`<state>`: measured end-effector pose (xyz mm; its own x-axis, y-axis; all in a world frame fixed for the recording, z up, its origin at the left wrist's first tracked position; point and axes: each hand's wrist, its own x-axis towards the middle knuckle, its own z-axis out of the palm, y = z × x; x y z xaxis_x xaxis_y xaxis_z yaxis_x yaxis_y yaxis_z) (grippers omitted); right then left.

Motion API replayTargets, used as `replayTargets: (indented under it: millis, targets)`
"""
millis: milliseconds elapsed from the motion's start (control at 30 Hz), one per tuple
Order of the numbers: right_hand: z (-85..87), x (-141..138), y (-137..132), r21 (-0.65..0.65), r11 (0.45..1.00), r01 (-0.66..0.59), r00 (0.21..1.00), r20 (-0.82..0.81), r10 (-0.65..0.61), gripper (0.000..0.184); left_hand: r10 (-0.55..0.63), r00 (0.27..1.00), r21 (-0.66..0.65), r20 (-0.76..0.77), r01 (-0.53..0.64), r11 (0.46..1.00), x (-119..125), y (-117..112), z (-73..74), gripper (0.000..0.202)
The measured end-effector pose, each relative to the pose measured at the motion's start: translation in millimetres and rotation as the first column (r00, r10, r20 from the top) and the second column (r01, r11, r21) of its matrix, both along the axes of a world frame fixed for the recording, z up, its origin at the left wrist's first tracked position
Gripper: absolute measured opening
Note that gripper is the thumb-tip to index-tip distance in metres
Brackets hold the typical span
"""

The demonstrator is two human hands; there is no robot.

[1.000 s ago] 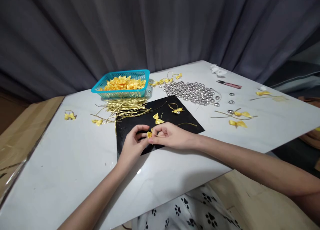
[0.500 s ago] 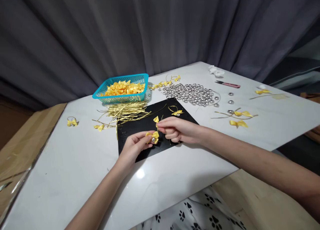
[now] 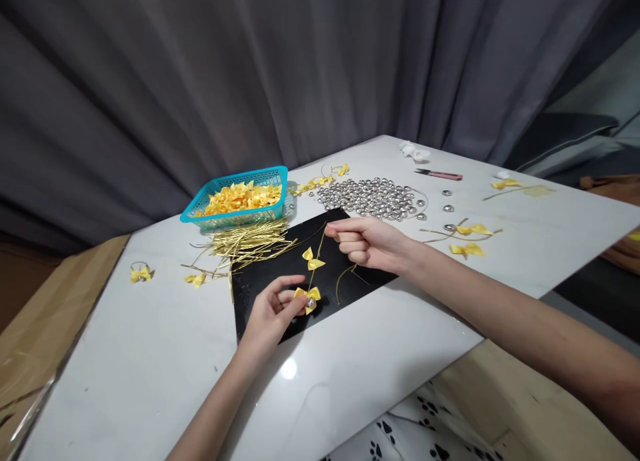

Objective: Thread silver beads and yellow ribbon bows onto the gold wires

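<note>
Over a black mat (image 3: 270, 264), my left hand (image 3: 273, 311) pinches a yellow ribbon bow with a silver bead (image 3: 311, 302) at its centre, using thumb and fingers. A thin gold twist tie (image 3: 321, 242) runs up from this bow to my right hand (image 3: 367, 241), whose thumb and forefinger are closed on its upper end. Partway along the tie, between my hands, is a second yellow bow (image 3: 314, 263) with no bead visible on it. Another gold tie (image 3: 340, 284) lies curved on the mat below my right hand.
A blue basket (image 3: 235, 214) full of yellow bows stands behind a bundle of gold ties (image 3: 250, 239). Silver beads (image 3: 370, 197) are heaped at the back, with pink-handled snips (image 3: 440, 175) to their right. Loose bows (image 3: 467, 249) lie at right; a beaded bow (image 3: 141, 274) is at left.
My right hand has moved up and away from my left, drawing the tie out between them. The second bow now shows clear of my right fingers. The camera view has shifted slightly.
</note>
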<state>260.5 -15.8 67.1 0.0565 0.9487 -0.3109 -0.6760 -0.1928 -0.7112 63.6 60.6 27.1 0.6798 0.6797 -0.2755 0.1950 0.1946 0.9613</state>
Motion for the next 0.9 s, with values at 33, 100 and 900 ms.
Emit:
replayTargets:
  millis: [33,100,900]
  targets:
    - [0.9,-0.4,0.1,0.004,1.000,0.020,1.000,0.005,-0.020,0.024,0.004,1.000,0.026,0.013,-0.004,1.000,0.2,0.1,0.2,0.048]
    - [3.5,-0.3,-0.1,0.013,0.998,0.054,0.999,0.000,-0.054,0.024,0.025,0.999,0.064,0.024,-0.026,0.998,0.6,-0.1,2.9,0.047]
    - [-33.3,-43.7,3.2,-0.022,0.962,-0.271,0.659,0.724,0.202,0.019,0.205,0.957,-0.143,0.203,-0.178,0.974,-4.6,-4.9,-5.8,0.026]
